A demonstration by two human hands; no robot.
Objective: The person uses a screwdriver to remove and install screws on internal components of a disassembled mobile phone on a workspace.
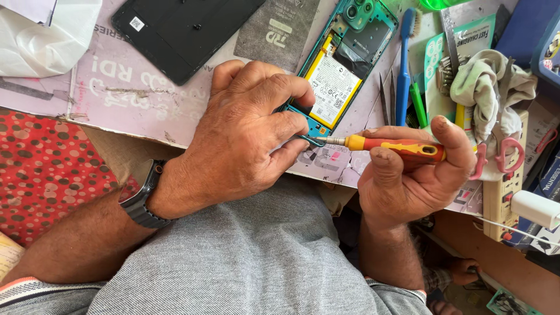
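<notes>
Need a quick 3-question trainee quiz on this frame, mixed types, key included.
1. True or false: the right hand holds a red and yellow screwdriver.
2. What does the left hand steady? A) a black back cover B) an opened teal phone C) a blue toothbrush
3. Fill in: the screwdriver tip meets the phone at its ____ end, nearest the person.

Key: 1 true; 2 B; 3 bottom. The black back cover lies apart at upper left; the blue toothbrush lies right of the phone.

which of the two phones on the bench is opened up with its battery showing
The teal-framed phone under the left hand; the black phone farther left shows only a flat dark panel.
</notes>
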